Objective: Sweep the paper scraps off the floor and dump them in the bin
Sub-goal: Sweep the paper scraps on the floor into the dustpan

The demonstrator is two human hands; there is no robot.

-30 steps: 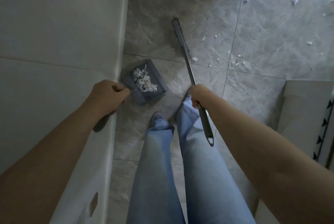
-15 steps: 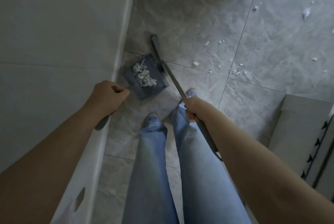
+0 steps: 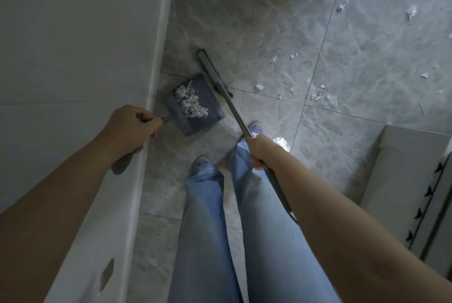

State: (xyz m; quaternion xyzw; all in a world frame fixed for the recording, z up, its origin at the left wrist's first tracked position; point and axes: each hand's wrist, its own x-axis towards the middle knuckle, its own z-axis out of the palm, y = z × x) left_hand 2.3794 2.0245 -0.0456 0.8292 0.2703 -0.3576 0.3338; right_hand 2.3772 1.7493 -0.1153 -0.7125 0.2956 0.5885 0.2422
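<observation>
1. My left hand (image 3: 130, 129) grips the dustpan (image 3: 194, 106) handle; white paper scraps (image 3: 193, 103) are piled inside the pan.
2. My right hand (image 3: 260, 153) is curled round the broom (image 3: 221, 84) handle, its head just beside the pan.
3. More loose scraps (image 3: 318, 95) lie scattered on the floor (image 3: 244, 21) further right.
</observation>
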